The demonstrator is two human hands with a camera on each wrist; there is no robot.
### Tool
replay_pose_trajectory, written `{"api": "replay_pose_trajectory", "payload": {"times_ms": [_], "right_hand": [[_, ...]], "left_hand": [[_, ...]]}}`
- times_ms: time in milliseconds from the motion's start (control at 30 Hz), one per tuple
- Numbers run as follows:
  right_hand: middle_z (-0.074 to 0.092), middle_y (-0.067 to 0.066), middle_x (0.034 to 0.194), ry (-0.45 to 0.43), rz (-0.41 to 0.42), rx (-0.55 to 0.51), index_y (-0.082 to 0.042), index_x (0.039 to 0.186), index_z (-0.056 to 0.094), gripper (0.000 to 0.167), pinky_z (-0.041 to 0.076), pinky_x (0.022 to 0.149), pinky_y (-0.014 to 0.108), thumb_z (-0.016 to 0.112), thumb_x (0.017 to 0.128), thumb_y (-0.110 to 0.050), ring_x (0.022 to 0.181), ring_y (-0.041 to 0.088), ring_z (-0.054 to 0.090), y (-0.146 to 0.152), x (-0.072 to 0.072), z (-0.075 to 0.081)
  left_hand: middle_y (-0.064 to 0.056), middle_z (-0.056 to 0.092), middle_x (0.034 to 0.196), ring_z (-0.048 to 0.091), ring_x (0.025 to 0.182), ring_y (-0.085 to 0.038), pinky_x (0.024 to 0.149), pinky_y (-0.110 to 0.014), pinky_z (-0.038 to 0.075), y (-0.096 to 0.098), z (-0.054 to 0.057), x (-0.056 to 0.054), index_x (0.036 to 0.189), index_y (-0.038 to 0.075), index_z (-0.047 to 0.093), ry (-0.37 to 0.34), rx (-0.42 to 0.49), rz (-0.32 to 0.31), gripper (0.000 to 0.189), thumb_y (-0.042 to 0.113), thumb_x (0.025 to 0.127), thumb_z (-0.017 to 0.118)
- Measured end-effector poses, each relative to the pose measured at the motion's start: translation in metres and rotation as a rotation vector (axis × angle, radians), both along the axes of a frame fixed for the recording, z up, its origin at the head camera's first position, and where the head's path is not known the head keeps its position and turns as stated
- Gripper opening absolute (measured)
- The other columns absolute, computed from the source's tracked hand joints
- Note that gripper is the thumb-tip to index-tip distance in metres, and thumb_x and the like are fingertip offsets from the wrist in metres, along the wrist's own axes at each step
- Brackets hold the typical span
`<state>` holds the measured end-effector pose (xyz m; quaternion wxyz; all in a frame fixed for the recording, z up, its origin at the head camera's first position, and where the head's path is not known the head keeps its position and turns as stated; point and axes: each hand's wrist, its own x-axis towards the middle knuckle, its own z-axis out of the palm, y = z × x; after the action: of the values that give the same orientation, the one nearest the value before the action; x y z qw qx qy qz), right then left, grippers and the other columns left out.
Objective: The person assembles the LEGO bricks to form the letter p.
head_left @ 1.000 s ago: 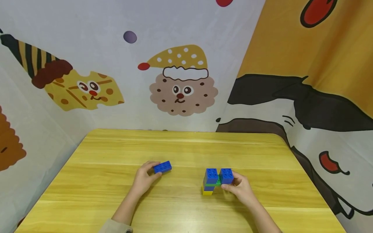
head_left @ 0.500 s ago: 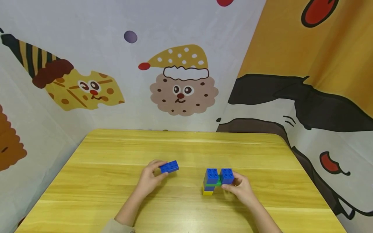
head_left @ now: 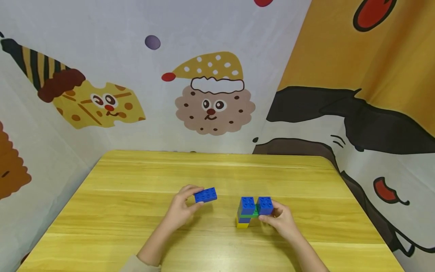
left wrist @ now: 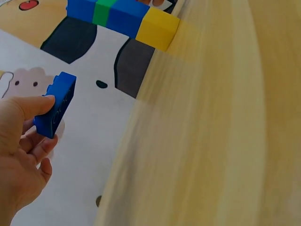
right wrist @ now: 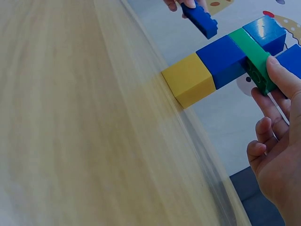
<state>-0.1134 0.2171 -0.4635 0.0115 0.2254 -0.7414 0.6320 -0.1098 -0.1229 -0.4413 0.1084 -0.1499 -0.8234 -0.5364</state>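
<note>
My left hand (head_left: 179, 212) pinches a long blue building brick (head_left: 205, 195) by one end, thumb in front and fingers behind. In the left wrist view this brick (left wrist: 59, 101) is held up off the table, its hollow underside partly showing. To its right stands a small building-brick stack: a yellow brick (right wrist: 189, 80) at the bottom, a blue brick (right wrist: 222, 60) over it, then a thin green brick (right wrist: 254, 49) jutting rightward. Two square blue bricks (head_left: 247, 204) top the green one, a gap between them. My right hand (head_left: 283, 223) grips the stack's overhanging right end, thumb in front.
The wood-grain table (head_left: 142, 170) stretches under both hands, its far edge close to a cloth backdrop (head_left: 119, 34) printed with cartoon figures. A light sleeve (head_left: 139, 264) covers the left forearm.
My left hand has moved rightward with the long blue brick, closer to the stack. My right hand and the stack stay in place.
</note>
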Motion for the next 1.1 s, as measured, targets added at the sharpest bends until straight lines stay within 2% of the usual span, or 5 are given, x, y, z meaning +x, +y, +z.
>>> {"api": "replay_pose_trajectory", "payload": {"times_ms": [167, 500, 833, 1100], "right_hand": [[0.069, 0.000, 0.091, 0.001, 0.002, -0.001, 0.013, 0.111, 0.060, 0.032, 0.050, 0.060, 0.026, 0.070, 0.080, 0.009, 0.074, 0.011, 0.059, 0.000, 0.000, 0.000], [0.070, -0.001, 0.092, 0.004, 0.004, -0.015, 0.008, 0.111, 0.063, 0.033, 0.050, 0.061, 0.025, 0.070, 0.079, 0.010, 0.075, 0.011, 0.060, 0.000, 0.000, 0.000], [0.070, 0.001, 0.093, -0.001, 0.010, -0.011, 0.008, 0.112, 0.062, 0.033, 0.050, 0.061, 0.026, 0.070, 0.080, 0.008, 0.076, 0.011, 0.060, 0.001, 0.000, 0.000], [0.070, 0.000, 0.094, -0.005, 0.008, -0.002, 0.010, 0.113, 0.061, 0.034, 0.050, 0.061, 0.025, 0.070, 0.080, 0.008, 0.075, 0.011, 0.059, 0.001, 0.000, 0.000]], "left_hand": [[0.006, 0.061, 0.116, 0.053, 0.113, -0.020, 0.096, -0.046, 0.043, 0.005, 0.006, 0.003, 0.120, 0.008, 0.066, 0.009, 0.005, -0.026, 0.043, -0.001, 0.079, 0.076], [0.007, 0.059, 0.116, 0.053, 0.112, -0.019, 0.097, -0.045, 0.042, 0.014, 0.020, 0.010, 0.119, 0.008, 0.067, 0.012, -0.008, -0.061, 0.042, 0.000, 0.079, 0.076], [0.004, 0.060, 0.116, 0.053, 0.111, -0.020, 0.098, -0.048, 0.041, 0.025, 0.030, 0.012, 0.118, 0.010, 0.067, 0.053, -0.001, -0.102, 0.042, 0.000, 0.078, 0.076], [0.007, 0.059, 0.118, 0.051, 0.113, -0.017, 0.099, -0.048, 0.040, 0.036, 0.039, 0.013, 0.119, 0.013, 0.067, 0.057, -0.001, -0.124, 0.042, 0.004, 0.080, 0.076]]}}
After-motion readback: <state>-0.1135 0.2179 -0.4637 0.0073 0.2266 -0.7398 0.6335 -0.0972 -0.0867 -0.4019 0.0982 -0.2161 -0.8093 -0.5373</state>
